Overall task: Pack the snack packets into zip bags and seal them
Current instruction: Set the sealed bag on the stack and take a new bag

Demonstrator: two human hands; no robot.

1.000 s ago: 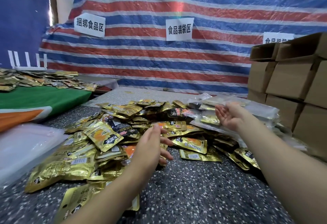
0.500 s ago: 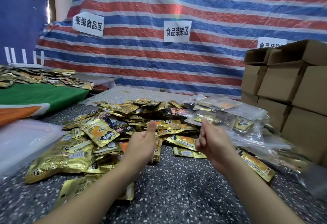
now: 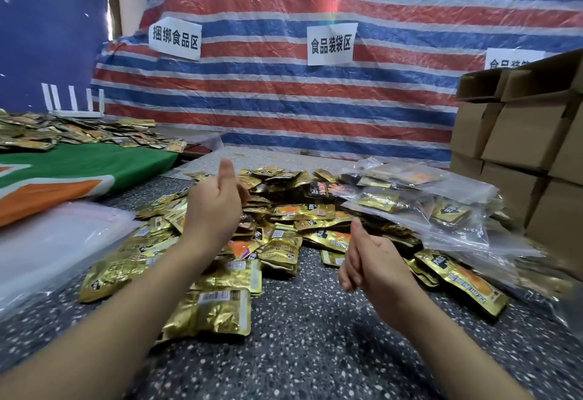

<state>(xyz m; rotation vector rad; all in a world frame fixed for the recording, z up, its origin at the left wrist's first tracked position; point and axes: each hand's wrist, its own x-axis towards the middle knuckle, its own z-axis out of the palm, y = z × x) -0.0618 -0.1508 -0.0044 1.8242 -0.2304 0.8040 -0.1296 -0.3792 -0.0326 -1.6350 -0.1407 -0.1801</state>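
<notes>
Neither hand has a grip on anything at this moment. The left hand (image 3: 214, 210) is raised above the heap of gold snack packets (image 3: 277, 229), thumb pointing up, its fingers turned away from the camera so how far they curl is hard to make out; nothing shows between them. The right hand (image 3: 369, 260) hovers lower and nearer, above bare speckled table (image 3: 315, 336), thumb up and fingers loosely bent, holding nothing.

Outward from the hands, the loose packets lie spread across the middle of the table, some face up with orange print, some showing a barcode. To the right sit filled clear zip bags (image 3: 419, 200), overlapping one another, with gold and black packets visible through the plastic; whether their seals are closed cannot be told. Their far right part blurs toward the frame edge. At the left edge lies a stack of empty clear bags (image 3: 53, 242), partly cut off.

Behind it a green and orange cloth (image 3: 79, 172) carries more gold packets (image 3: 75, 131). Brown cardboard boxes (image 3: 517, 134) are stacked on the right, cut by the frame. A striped tarpaulin (image 3: 315, 109) hangs behind with white paper signs (image 3: 331, 44); the rightmost sign is half hidden by a box.
</notes>
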